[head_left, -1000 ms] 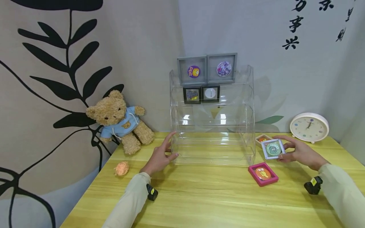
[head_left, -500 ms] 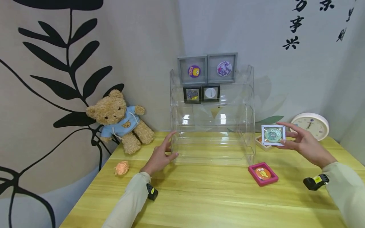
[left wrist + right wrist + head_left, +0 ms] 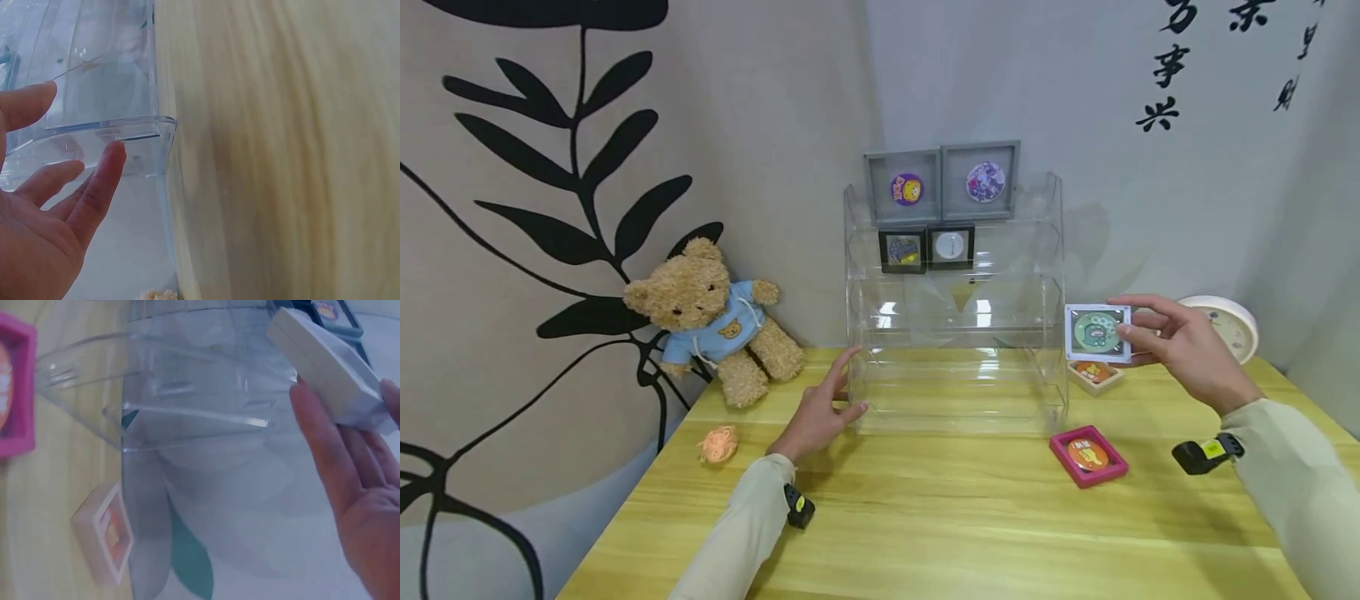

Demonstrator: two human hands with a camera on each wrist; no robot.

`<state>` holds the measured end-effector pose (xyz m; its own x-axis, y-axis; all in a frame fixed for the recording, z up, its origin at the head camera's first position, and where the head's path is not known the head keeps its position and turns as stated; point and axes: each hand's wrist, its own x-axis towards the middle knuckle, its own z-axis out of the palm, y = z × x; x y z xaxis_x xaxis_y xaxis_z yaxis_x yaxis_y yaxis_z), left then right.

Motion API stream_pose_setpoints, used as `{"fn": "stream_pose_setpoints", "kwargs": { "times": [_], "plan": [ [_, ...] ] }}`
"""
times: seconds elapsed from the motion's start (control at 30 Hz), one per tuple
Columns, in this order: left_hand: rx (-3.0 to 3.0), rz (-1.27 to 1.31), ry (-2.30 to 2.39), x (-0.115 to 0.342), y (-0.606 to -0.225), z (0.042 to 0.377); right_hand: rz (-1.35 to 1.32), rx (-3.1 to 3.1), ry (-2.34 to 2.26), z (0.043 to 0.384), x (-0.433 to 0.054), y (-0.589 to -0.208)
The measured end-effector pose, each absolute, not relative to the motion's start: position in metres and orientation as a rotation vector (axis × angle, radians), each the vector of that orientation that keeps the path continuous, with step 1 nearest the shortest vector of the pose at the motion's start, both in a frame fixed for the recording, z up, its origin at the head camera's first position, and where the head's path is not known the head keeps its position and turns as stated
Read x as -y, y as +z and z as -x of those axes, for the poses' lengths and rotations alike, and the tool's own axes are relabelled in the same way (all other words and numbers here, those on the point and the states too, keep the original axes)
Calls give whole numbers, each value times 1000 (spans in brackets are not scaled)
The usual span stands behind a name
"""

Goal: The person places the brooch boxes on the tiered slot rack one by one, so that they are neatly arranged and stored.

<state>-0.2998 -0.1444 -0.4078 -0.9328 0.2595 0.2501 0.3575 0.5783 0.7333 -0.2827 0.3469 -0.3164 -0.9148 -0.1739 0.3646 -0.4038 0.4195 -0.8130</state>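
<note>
At the right of the head view, my right hand [image 3: 1191, 354] pinches a pale lavender-white square display frame with a round green badge [image 3: 1096, 333] between thumb and fingers; it is raised off the table, roughly upright, its badge side towards me, just right of the clear acrylic tiered rack [image 3: 955, 392] at the centre; just below it in the frame, a small cream box frame with an orange badge [image 3: 1107, 384] lies on the yellow wood-grain table [image 3: 910, 517]; lower still, a bright pink square frame with an orange badge [image 3: 1088, 457] lies near the rack's front right corner.

My left hand [image 3: 816, 417], left of centre, grasps nothing; its fingers are loosely spread at the rack's lower left side, though I cannot tell whether they touch it.

On the rack's upper tiers stand two grey square frames [image 3: 903, 208] above two small black square frames [image 3: 902, 250]; a round white clock [image 3: 1234, 329], at the right, is partly hidden behind my right hand.
</note>
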Motion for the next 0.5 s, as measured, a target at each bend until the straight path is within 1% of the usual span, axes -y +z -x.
{"fn": "stream_pose_setpoints", "kwargs": {
  "times": [0.2,0.4,0.5],
  "plan": [
    [2702,512,-1273,146,-412,300,-479,2433,1513,288,-327,-304],
    [2703,521,-1283,145,-410,300,-403,2554,1388,293,-315,-287],
    [2691,531,-1287,144,-407,300,-427,2579,1339,300,-307,-276]
  ]
}}
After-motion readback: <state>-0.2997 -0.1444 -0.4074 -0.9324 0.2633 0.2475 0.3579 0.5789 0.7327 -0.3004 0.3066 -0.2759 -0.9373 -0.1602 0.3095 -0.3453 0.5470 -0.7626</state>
